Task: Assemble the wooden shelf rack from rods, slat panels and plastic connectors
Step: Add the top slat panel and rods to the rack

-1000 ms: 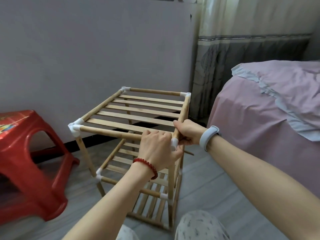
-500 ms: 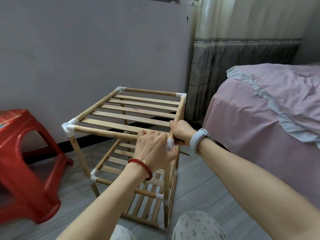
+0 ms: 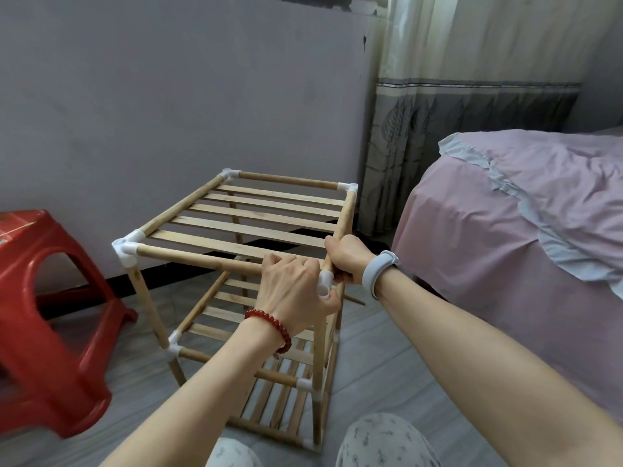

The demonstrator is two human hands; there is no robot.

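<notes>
**Two hands close the last top corner**

Both work at the rack's point(image 3: 242, 230) near right corner. Left hand point(image 3: 293, 291) clenches the front rod point(image 3: 199, 261) beside the white connector point(image 3: 324, 286); right hand point(image 3: 349, 261) grasps the side rod point(image 3: 344, 217), likely to steady the joint while seating it. Rack stands on the floor, a red stool point(image 3: 43, 315) to its left.

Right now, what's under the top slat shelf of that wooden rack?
Under the top slat shelf sit a middle slat shelf and a bottom one near the floor. The left hand and forearm cover parts of them.
</notes>
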